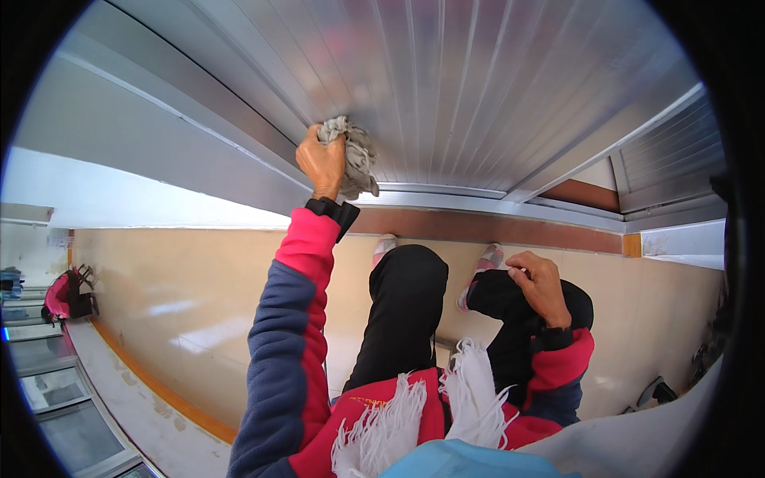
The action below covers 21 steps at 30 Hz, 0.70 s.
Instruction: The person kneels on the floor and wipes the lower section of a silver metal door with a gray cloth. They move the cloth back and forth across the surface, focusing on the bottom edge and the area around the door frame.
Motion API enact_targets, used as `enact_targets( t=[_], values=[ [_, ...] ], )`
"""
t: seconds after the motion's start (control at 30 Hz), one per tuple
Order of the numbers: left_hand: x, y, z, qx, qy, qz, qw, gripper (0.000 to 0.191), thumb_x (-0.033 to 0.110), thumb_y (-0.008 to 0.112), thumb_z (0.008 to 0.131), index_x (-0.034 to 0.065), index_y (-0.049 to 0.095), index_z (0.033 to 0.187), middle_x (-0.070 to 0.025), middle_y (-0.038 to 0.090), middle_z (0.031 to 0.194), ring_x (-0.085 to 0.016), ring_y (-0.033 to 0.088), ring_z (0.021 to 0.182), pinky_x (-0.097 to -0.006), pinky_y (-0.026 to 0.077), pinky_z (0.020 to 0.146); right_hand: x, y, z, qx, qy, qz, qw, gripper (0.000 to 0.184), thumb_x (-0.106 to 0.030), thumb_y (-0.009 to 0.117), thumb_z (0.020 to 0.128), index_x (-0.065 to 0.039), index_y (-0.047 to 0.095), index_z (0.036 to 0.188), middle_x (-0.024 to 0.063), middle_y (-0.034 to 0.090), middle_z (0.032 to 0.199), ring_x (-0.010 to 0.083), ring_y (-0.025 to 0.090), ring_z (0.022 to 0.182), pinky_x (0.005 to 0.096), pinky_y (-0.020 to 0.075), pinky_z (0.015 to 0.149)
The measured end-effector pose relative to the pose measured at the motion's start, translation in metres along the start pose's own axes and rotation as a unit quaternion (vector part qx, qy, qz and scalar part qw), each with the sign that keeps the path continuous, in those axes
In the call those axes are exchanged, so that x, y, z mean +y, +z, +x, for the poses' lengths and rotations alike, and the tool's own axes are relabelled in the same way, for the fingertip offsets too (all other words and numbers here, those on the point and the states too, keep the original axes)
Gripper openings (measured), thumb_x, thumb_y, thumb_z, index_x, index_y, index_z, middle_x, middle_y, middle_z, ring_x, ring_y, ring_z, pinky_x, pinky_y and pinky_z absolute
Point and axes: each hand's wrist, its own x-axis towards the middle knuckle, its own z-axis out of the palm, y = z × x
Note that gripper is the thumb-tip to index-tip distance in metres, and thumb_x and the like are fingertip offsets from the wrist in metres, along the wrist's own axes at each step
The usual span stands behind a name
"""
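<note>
My left hand (323, 160) is closed on a crumpled grey cloth (357, 156) with frayed edges. It holds the cloth against the lower left part of a ribbed metal door panel (442, 89). Over my right knee rests my right hand (538, 282), its fingers loosely curled; whether something small is between thumb and finger cannot be told. Both wrists carry black bands.
A reddish-brown sill (478, 230) runs below the panel's metal frame. Beige floor tiles (173, 287) lie around my feet. A pink and black bag (69, 294) stands far left, near windows. To the right is a second ribbed panel (672, 155); dark objects lie at the lower right.
</note>
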Motion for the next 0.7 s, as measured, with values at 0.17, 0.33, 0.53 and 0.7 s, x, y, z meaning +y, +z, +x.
enact_targets(
  t=[0.17, 0.33, 0.53, 0.7],
  values=[
    [0.046, -0.019, 0.024, 0.033, 0.056, -0.031, 0.997, 0.026, 0.02, 0.079, 0.071, 0.0002, 0.071, 0.087, -0.0232, 0.069, 0.075, -0.044, 0.066, 0.073, -0.0449, 0.052, 0.067, 0.008, -0.001, -0.005, 0.006, 0.005, 0.006, 1.0, 0.014, -0.009, 0.067, 0.085, -0.003, 0.071, 0.097, 0.0166, 0.068, 0.088, 0.0374, 0.065, 0.08, 0.0418, 0.0502, 0.071],
    [0.052, -0.018, 0.022, 0.043, 0.079, -0.02, 0.996, 0.028, 0.018, 0.081, 0.07, 0.0015, 0.069, 0.09, -0.0189, 0.07, 0.076, -0.04, 0.068, 0.073, -0.0426, 0.053, 0.068, 0.006, -0.004, -0.005, 0.014, 0.012, 0.015, 1.0, 0.013, -0.006, 0.066, 0.085, -0.002, 0.071, 0.097, 0.0155, 0.069, 0.09, 0.036, 0.066, 0.082, 0.0391, 0.0514, 0.073],
    [0.01, 0.008, -0.005, 0.037, 0.075, -0.054, 0.995, 0.031, 0.014, 0.082, 0.07, 0.0009, 0.065, 0.093, -0.0216, 0.069, 0.08, -0.042, 0.067, 0.074, -0.0436, 0.052, 0.068, -0.007, -0.008, 0.001, -0.003, 0.02, 0.018, 1.0, 0.015, -0.003, 0.065, 0.086, -0.001, 0.068, 0.1, 0.0155, 0.069, 0.095, 0.0349, 0.066, 0.081, 0.038, 0.0522, 0.072],
    [-0.059, 0.047, -0.054, -0.023, 0.029, 0.019, 0.999, 0.03, 0.014, 0.08, 0.074, 0.0001, 0.066, 0.097, -0.0218, 0.07, 0.081, -0.038, 0.068, 0.074, -0.0415, 0.053, 0.07, -0.014, -0.007, 0.003, -0.008, 0.025, 0.023, 0.999, 0.016, -0.001, 0.065, 0.086, 0.001, 0.067, 0.101, 0.0162, 0.069, 0.099, 0.0338, 0.067, 0.081, 0.0369, 0.0528, 0.072]
  ],
)
